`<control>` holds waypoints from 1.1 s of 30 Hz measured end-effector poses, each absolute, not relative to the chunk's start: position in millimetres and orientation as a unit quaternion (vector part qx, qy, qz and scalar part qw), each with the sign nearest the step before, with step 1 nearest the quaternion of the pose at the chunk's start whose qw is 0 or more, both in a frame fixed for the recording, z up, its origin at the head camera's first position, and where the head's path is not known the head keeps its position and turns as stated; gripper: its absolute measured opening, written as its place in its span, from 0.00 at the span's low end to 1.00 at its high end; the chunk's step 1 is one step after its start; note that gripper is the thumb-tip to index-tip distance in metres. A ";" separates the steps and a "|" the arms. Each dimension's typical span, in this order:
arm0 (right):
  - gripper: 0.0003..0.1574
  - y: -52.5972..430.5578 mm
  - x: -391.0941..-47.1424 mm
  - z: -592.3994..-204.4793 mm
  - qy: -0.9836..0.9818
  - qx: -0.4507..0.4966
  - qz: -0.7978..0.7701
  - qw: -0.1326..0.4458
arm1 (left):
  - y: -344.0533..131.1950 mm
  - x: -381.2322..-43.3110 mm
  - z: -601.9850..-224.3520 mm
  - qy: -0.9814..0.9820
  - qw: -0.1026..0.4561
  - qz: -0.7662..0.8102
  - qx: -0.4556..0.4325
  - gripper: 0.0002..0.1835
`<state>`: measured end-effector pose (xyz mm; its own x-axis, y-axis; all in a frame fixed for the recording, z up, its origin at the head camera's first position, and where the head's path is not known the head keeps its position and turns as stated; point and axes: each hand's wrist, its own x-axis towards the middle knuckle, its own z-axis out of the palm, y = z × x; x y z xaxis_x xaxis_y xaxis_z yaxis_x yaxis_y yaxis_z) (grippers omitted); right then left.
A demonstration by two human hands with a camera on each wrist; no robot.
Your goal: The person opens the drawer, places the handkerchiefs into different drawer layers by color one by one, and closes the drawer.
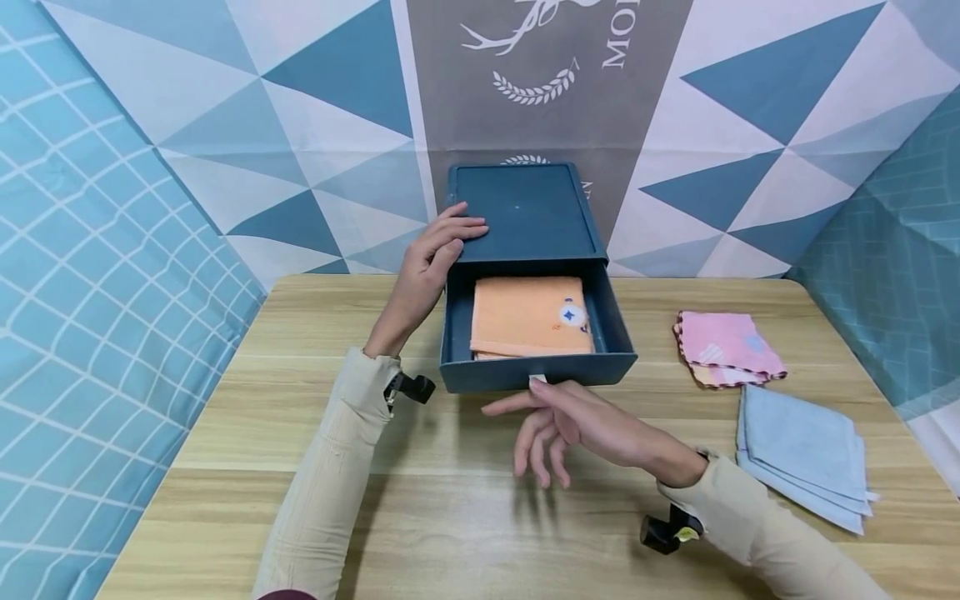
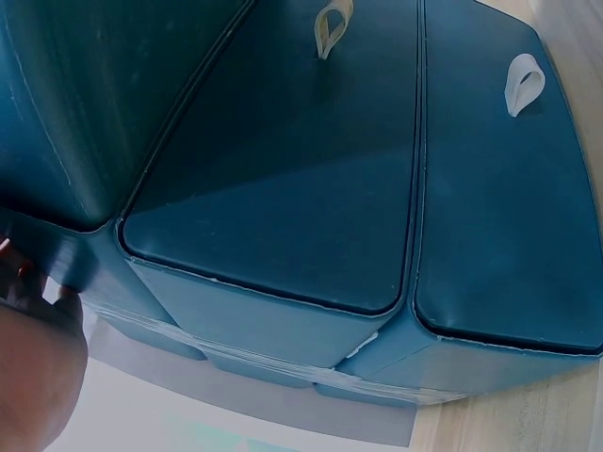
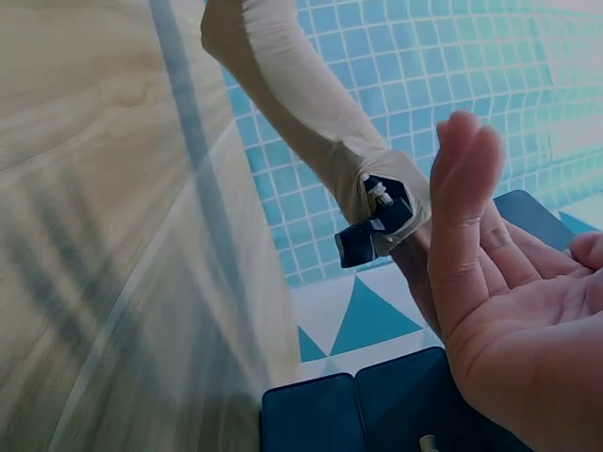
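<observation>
A dark blue drawer box (image 1: 521,212) stands at the table's back, its upper drawer (image 1: 491,377) pulled out. Inside that drawer lies a folded orange towel (image 1: 521,317) with a small round animal patch. My left hand (image 1: 423,271) rests on the box's top left edge, fingers fairly straight across it. At the drawer front, my right hand (image 1: 577,425) pinches the white pull loop (image 1: 537,380) with thumb and index finger, while its other fingers hang loosely. The right wrist view shows the right palm (image 3: 528,330); the held loop is hidden there.
On the wooden table's right lie a folded pink patterned cloth (image 1: 727,346) and a folded light blue towel (image 1: 802,446). Lower drawers (image 2: 283,188) with loops show in the left wrist view. Patterned fabric (image 1: 285,125) hangs behind the table.
</observation>
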<state>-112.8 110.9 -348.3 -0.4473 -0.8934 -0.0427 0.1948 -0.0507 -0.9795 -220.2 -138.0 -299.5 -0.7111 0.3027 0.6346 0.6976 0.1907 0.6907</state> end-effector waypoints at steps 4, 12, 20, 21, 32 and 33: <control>0.38 110.3 -113.4 -348.0 0.557 -0.328 -0.653 0.395 | -137.2 -219.4 -298.5 -0.751 0.175 -0.547 -0.327 0.18; 0.38 109.5 -114.8 -349.5 0.549 -0.316 -0.664 0.398 | -137.5 -219.5 -297.4 -0.752 0.167 -0.549 -0.324 0.20; 0.39 107.8 -117.5 -350.0 0.569 -0.297 -0.664 0.383 | -137.8 -220.1 -298.6 -0.750 0.166 -0.551 -0.326 0.20; 0.39 107.7 -117.7 -350.0 0.572 -0.293 -0.664 0.382 | -137.8 -220.2 -298.6 -0.749 0.166 -0.551 -0.328 0.20; 0.39 104.8 -122.0 -347.2 0.577 -0.307 -0.669 0.354 | -137.7 -220.0 -297.8 -0.747 0.164 -0.555 -0.327 0.20; 0.39 104.7 -122.2 -346.8 0.577 -0.309 -0.670 0.352 | -137.6 -220.1 -297.9 -0.747 0.164 -0.556 -0.327 0.20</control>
<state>-122.2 104.7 -346.8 -0.5615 -0.8274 0.0084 0.1143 -0.0876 -0.9896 -220.1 -137.6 -297.9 -0.7321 0.3068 0.6082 0.6707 0.1684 0.7224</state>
